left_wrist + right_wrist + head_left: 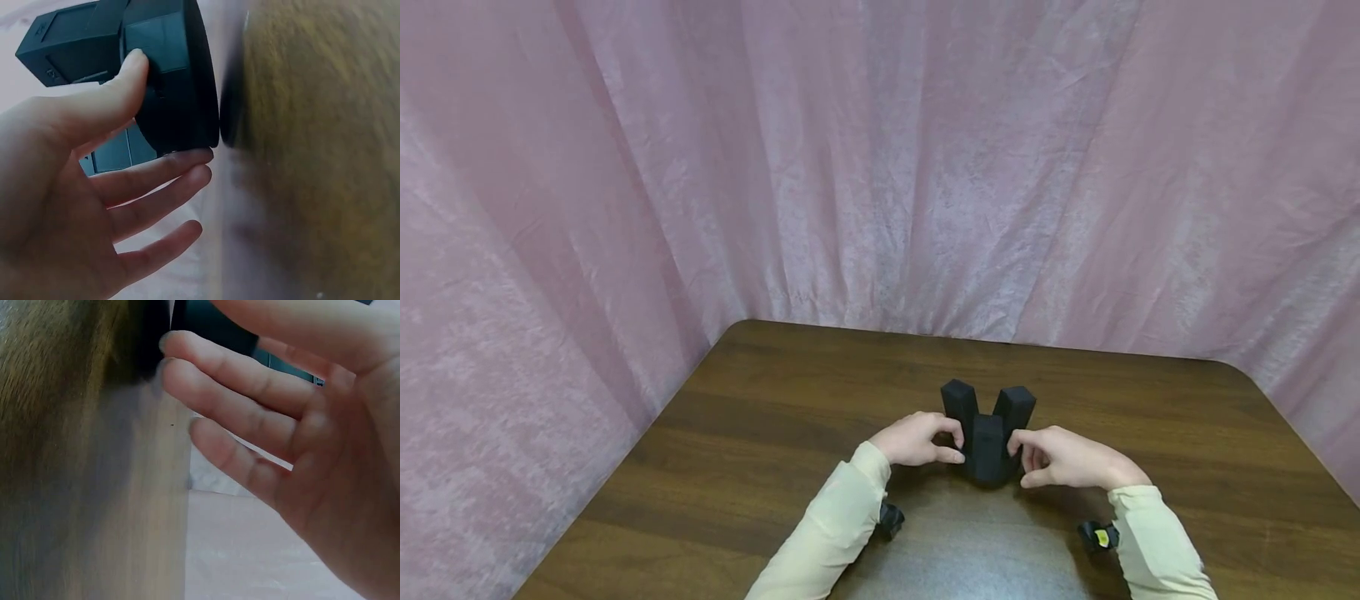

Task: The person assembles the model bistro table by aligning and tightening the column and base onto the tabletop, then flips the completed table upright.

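Observation:
A black device (987, 448) with a round base and three box-shaped blocks rising from it is at the middle of the table. My left hand (917, 438) grips its left side. In the left wrist view the thumb presses the side of the base (172, 103), and other fingers reach round it; the last fingers spread free. From the opposite side my right hand (1071, 458) holds the base with bent fingers. The right wrist view shows only part of the black base (215, 331) beyond the fingers, and the right thumb's tip is out of frame there.
The brown wooden table (790, 400) has rounded far corners. Pink curtains (880, 167) hang close behind it and along its left side. A small dark wrist camera (891, 520) sits under the left sleeve, another (1097, 537) beside the right one.

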The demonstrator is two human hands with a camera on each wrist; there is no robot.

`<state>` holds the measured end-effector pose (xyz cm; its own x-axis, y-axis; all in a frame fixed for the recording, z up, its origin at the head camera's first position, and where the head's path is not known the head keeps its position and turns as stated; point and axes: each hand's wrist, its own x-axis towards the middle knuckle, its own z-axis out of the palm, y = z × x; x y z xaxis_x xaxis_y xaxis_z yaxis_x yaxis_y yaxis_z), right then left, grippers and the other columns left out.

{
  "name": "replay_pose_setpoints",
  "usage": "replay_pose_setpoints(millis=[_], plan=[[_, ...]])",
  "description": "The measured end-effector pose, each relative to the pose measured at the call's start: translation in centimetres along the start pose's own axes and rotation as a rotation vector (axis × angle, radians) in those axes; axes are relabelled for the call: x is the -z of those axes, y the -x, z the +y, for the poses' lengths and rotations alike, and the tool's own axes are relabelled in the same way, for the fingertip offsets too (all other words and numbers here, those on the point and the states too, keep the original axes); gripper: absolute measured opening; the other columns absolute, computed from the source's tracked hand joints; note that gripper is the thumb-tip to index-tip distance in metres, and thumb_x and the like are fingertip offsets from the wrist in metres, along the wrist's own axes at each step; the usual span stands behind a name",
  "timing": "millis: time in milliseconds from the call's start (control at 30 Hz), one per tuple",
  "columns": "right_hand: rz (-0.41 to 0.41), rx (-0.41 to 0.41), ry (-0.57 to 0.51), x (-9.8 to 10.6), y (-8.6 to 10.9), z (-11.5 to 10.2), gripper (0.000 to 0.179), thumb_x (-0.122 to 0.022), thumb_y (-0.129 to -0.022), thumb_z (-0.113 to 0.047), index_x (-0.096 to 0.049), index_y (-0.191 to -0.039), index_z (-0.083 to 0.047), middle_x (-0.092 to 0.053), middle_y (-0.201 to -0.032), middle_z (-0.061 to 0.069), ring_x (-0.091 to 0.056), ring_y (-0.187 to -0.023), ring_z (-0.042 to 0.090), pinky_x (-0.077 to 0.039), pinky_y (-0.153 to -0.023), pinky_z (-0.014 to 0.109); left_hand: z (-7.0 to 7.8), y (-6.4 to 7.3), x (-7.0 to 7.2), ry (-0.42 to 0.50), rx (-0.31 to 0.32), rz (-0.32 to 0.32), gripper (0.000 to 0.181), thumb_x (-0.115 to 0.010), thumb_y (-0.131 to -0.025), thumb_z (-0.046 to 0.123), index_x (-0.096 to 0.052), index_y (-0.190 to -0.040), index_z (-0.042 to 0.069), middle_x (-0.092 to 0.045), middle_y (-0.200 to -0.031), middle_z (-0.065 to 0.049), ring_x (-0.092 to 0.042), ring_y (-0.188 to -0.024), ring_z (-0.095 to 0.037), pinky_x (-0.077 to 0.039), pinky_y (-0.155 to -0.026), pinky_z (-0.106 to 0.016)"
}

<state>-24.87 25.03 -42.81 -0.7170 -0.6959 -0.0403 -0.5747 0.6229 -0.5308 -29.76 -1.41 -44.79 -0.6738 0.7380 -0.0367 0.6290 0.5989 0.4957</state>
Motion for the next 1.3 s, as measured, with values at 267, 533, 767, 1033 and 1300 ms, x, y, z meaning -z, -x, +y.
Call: replay_pose_setpoints(millis=[267,533,767,1033,1300], plan=[[0.217,-0.037,0.136,-0.3,-0.2,-0.3,0.031,-0.078,-0.081,-0.018,-0.058,-0.103,-0.009,-0.055,-0.071,-0.015,-0.047,-0.064,-0.007,-0.042,-0.059,0.019,-0.1,0.2,0.4,0.12,0.034,0.02,0.033,-0.079,-0.081,0.027,-0.054,-0.102,0.021,-0.065,-0.106,0.0,-0.059,-0.1,-0.01,-0.045,-0.084,-0.023],[0.36,-0.075,0.211,-0.4,-0.4,-0.6,0.031,-0.077,-0.082,-0.021,-0.059,-0.105,-0.011,-0.055,-0.07,-0.017,-0.042,-0.058,-0.008,-0.038,-0.054,0.018,0.0,0.2,0.9,0.094,0.052,0.126,0.035,-0.074,-0.085,0.033,-0.053,-0.112,0.024,-0.068,-0.097,0.001,-0.062,-0.087,-0.007,-0.047,-0.075,-0.022],[0.421,-0.069,0.229,-0.4,-0.3,-0.8,0.026,-0.073,-0.086,-0.028,-0.059,-0.104,-0.016,-0.053,-0.077,-0.015,-0.043,-0.063,-0.005,-0.038,-0.056,0.018,0.1,0.6,1.6,0.043,0.037,0.279,0.036,-0.074,-0.084,0.036,-0.062,-0.116,0.023,-0.058,-0.089,0.005,-0.053,-0.075,-0.004,-0.042,-0.065,-0.019],[0.536,-0.018,0.261,-0.3,-0.4,-1.0,0.032,-0.076,-0.083,-0.026,-0.059,-0.109,-0.016,-0.056,-0.096,-0.007,-0.057,-0.078,0.006,-0.046,-0.063,0.023,0.2,0.8,1.8,0.077,-0.014,0.383,0.037,-0.071,-0.087,0.035,-0.063,-0.12,0.022,-0.064,-0.108,0.001,-0.057,-0.081,-0.005,-0.045,-0.069,-0.019],[0.464,-0.15,0.156,0.3,-0.4,-2.0,0.033,-0.064,-0.093,-0.035,-0.058,-0.116,-0.012,-0.06,-0.086,-0.009,-0.053,-0.075,0.002,-0.045,-0.066,0.025,0.3,0.6,2.0,0.095,-0.027,0.455,0.035,-0.067,-0.091,0.035,-0.063,-0.122,0.02,-0.064,-0.088,0.004,-0.052,-0.073,-0.005,-0.04,-0.063,-0.019]])
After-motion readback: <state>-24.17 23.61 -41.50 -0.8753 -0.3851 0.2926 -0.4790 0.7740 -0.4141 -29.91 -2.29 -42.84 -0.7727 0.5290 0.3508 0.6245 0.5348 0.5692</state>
